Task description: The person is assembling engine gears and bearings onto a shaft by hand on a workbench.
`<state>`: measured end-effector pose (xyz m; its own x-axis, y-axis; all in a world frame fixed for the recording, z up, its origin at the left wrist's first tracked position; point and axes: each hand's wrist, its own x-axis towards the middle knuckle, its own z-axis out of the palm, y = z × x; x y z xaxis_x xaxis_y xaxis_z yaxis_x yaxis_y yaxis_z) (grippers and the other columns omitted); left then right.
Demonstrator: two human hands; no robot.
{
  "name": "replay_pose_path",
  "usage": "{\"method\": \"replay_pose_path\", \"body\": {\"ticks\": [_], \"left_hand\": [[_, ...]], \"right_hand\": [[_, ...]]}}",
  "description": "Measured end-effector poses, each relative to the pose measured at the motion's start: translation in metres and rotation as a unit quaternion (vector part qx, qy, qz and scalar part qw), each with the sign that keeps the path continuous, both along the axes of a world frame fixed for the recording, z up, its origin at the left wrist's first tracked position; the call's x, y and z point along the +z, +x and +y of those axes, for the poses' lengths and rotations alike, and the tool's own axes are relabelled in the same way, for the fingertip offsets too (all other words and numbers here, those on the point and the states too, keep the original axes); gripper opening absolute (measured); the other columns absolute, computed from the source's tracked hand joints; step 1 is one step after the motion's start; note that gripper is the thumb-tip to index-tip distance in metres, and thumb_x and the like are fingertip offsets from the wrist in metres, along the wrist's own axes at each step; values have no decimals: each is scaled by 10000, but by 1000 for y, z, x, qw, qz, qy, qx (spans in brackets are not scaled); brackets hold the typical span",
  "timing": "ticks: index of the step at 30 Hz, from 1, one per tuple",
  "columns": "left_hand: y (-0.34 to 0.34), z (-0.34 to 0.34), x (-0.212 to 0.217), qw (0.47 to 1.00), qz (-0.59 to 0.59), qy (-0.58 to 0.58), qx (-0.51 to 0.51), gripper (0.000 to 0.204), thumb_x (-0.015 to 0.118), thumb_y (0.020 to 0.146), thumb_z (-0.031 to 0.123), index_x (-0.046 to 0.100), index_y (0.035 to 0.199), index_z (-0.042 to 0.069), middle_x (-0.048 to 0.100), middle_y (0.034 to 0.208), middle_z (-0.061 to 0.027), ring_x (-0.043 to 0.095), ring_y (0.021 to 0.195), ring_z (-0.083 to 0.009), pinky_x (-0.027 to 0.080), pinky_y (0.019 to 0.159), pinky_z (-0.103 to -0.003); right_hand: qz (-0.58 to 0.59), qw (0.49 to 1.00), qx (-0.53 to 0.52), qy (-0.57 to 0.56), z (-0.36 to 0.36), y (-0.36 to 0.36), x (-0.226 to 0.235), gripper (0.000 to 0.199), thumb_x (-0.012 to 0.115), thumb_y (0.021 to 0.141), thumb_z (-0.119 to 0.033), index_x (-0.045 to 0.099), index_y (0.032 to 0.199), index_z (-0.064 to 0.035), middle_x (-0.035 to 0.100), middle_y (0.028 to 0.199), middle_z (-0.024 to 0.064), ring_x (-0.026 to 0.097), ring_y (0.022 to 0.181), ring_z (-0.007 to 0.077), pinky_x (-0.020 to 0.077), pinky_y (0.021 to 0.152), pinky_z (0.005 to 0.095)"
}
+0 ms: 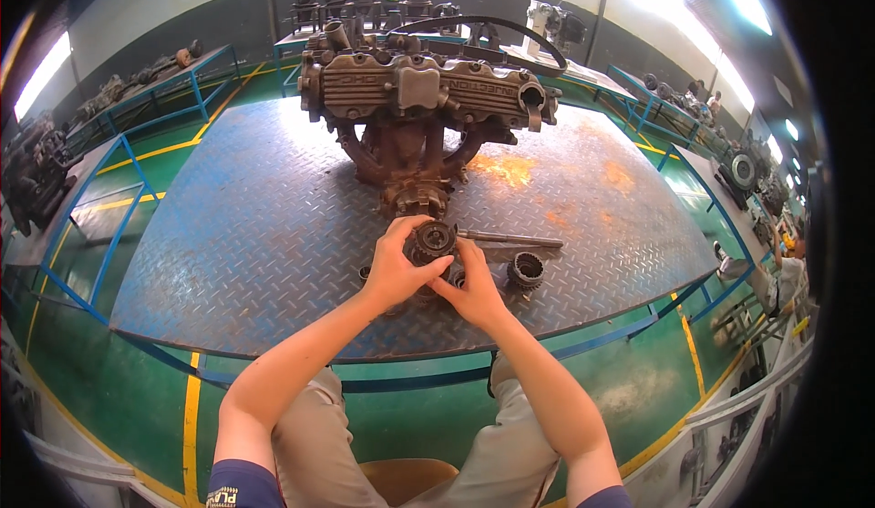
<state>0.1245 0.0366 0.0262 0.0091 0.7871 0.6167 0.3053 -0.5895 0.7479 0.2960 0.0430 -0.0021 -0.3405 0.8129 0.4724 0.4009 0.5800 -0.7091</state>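
My left hand [403, 264] curls round the left side of a dark round gear [432, 238], its thumb across the near side. On the gear's right, my right hand [474, 289] has its fingers and thumb against it, so both hands hold it. The gear's ringed face points up. Partly covered by my hands, a few more dark metal parts [365, 274] lie below. Right of my hands, a toothed gear sleeve [526, 271] stands on the table. A steel shaft [516, 238] lies behind it, its left end near the held gear.
A large engine [419, 93] with rusty pipes rises just beyond my hands on the blue tread-plate table [237, 225]. A black belt [501, 23] arches over it. Blue-framed benches [173, 80] with engine parts stand around. A person [779, 276] is at the far right.
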Motion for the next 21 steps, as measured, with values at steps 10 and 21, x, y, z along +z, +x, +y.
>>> {"method": "replay_pose_path", "body": {"ticks": [10, 21], "left_hand": [[-13, -3, 3, 991, 40, 100, 75, 549, 827, 655, 171, 599, 1127, 8, 602, 1093, -145, 603, 1015, -277, 471, 901, -352], [-33, -5, -5, 995, 23, 37, 89, 555, 836, 655, 184, 612, 1128, -1, 623, 1064, -126, 568, 935, -222, 466, 822, -320]], "right_hand": [[31, 999, -4, -12, 3, -18, 2, 737, 813, 700, -230, 460, 1311, -18, 516, 1264, 181, 459, 1198, 361, 380, 1010, 442], [82, 994, 31, -64, 15, -15, -3, 640, 865, 636, -245, 571, 1158, -21, 568, 1161, 165, 531, 1116, 343, 412, 977, 414]]}}
